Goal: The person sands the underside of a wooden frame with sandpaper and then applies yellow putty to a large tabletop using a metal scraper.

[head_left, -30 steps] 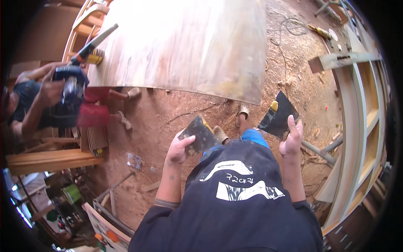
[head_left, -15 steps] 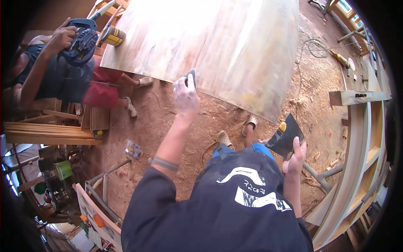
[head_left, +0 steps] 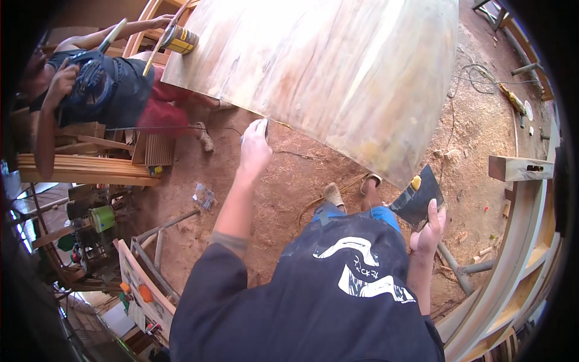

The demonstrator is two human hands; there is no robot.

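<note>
A large wooden panel (head_left: pixel 313 78) with pale and brown streaks lies ahead of me. At its near edge my left hand (head_left: pixel 254 148) is closed on a thin dark scraper (head_left: pixel 267 129), seen almost edge-on. Whether the scraper touches the panel's edge, I cannot tell. My right hand (head_left: pixel 429 230) grips a flat dark plate (head_left: pixel 426 198) by its lower side, thumb on top, beside the panel's near right corner. A lump of yellow putty (head_left: pixel 416 182) sits on that plate. Yellowish smears mark the panel near the same corner.
At the panel's far left corner stands a can (head_left: pixel 181 40) with a yellow-and-dark label. A co-worker (head_left: pixel 114 90) at the left holds a blue power tool (head_left: pixel 89 75). Timber frames (head_left: pixel 525 259) rise at the right. Boards (head_left: pixel 84 169) are stacked left. Cords and shavings lie on the ground.
My left hand has come down off the panel's surface to its near edge, scraper turned edge-on. The co-worker has lowered the power tool and stretches an arm toward the can. My view has shifted.
</note>
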